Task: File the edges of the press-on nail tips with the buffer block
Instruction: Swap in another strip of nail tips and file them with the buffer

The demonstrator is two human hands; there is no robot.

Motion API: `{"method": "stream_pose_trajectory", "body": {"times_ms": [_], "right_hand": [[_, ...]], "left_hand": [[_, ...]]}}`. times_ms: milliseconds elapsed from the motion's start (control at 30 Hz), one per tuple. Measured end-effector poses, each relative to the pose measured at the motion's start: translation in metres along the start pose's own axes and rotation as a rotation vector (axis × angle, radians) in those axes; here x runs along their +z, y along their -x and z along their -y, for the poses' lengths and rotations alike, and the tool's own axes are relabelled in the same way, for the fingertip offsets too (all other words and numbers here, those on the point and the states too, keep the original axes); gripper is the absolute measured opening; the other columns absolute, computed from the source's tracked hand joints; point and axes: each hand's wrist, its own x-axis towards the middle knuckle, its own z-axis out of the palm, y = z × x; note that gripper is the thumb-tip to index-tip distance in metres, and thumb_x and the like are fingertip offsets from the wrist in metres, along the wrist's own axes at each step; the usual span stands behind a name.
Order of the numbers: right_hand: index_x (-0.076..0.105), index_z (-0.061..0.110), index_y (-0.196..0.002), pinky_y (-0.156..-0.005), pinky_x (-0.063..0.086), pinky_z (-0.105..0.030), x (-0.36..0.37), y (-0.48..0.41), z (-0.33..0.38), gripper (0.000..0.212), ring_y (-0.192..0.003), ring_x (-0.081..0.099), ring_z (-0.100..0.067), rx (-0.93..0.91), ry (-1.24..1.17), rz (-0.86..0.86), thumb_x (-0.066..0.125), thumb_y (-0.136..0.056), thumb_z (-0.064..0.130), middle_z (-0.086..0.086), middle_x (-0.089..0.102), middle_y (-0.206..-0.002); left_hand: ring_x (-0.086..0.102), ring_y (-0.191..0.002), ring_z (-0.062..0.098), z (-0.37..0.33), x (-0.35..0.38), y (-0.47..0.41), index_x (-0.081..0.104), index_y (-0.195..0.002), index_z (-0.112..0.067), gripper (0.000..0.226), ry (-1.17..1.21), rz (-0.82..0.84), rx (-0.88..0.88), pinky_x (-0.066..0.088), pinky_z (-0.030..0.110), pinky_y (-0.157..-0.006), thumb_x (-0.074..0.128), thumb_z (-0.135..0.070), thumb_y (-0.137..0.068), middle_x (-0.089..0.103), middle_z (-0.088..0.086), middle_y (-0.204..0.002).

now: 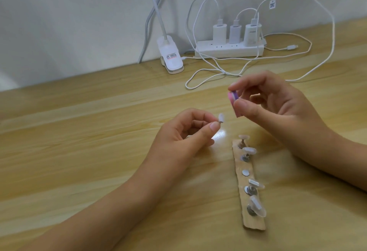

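Four tips stand on their little posts along the strip, which lies on the worktop below the right hand. A fifth tip is off the strip, held up in the air by the left hand. The middle place on the strip shows only a bare disc, so by my reading that is where the held tip belongs.

The left grip is closed: thumb and forefinger pinch the post under the tip, and the tip pokes up clear of the fingers. The right grip is closed too, thumb and forefinger clamped on the buffer, a pink and purple block held on end. Buffer and tip are near each other but apart; no edge touches the block at this moment.

I judge that one tip of five is in hand, with the block not yet on it. Whether any of the four on the strip are filed I cannot tell: they are too small and pale to show a worked edge. At the least, the held tip needs filing and setting back on its disc.
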Motion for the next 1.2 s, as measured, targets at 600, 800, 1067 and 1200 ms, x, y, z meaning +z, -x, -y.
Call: {"method": "stream_pose_trajectory", "body": {"times_ms": [600,800,1067,1200], "right_hand": [[0.065,0.018,-0.106,-0.074,0.050,-0.018,-0.001,-0.004,0.002,0.020,-0.082,0.060,-0.007,0.106,-0.093,-0.009,0.058,-0.088,0.014,0.014,0.066,-0.089],[0.067,0.021,-0.104,-0.073,0.051,-0.018,0.000,-0.003,0.003,0.017,-0.081,0.061,-0.006,0.119,-0.061,0.022,0.062,-0.091,0.011,0.003,0.064,-0.089],[0.065,0.018,-0.110,-0.074,0.053,-0.024,-0.002,-0.006,0.000,0.019,-0.083,0.062,-0.008,0.171,-0.139,-0.037,0.062,-0.091,0.021,0.007,0.065,-0.089],[0.066,0.018,-0.109,-0.073,0.052,-0.021,-0.002,-0.007,0.000,0.026,-0.082,0.063,-0.008,0.188,-0.158,-0.055,0.058,-0.086,0.027,0.007,0.065,-0.088]], "left_hand": [[0.056,-0.084,0.002,-0.004,0.004,0.006,0.074,-0.081,-0.033,0.010,-0.218,0.235,0.072,0.048,0.022,-0.077,0.079,-0.027,-0.075,0.058,-0.017,-0.088],[0.053,-0.071,0.011,-0.001,0.008,0.007,0.077,-0.083,-0.032,0.009,-0.389,0.284,0.094,0.042,0.020,-0.066,0.081,-0.027,-0.077,0.055,-0.005,-0.079],[0.052,-0.066,0.002,-0.004,0.005,0.012,0.076,-0.080,-0.027,0.007,-0.458,0.218,0.164,0.039,0.011,-0.061,0.072,-0.022,-0.079,0.058,-0.012,-0.073],[0.053,-0.065,0.006,-0.005,0.008,0.015,0.080,-0.088,-0.019,0.009,-0.628,0.339,0.361,0.039,0.014,-0.060,0.076,-0.018,-0.080,0.051,-0.014,-0.067]]}}
